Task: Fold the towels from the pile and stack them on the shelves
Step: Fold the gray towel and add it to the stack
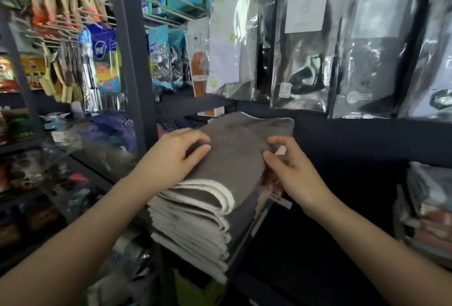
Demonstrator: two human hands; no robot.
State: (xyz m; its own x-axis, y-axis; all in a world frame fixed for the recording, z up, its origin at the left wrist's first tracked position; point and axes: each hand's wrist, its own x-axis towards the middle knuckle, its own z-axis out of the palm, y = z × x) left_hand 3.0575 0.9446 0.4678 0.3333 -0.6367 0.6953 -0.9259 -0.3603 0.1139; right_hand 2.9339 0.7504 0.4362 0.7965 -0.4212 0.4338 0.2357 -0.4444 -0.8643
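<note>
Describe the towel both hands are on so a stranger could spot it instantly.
Find the dark shelf post left of centre; just right of it stands a stack of folded towels. The top grey towel lies under the left hand and right hand. Unlike those beneath, its whole grey face shows.

The top towel (234, 149) lies on the towel stack (195, 227), which sits at the shelf edge (256, 229). The left grip (181, 156) rests on the towel's left part; the right grip (291, 171) touches its right edge. Hanging packets (305, 46) are behind and above both grips. A shelf post (132, 61) stands left of the left grip. Folded goods (430, 212) lie well right of the right grip.
</note>
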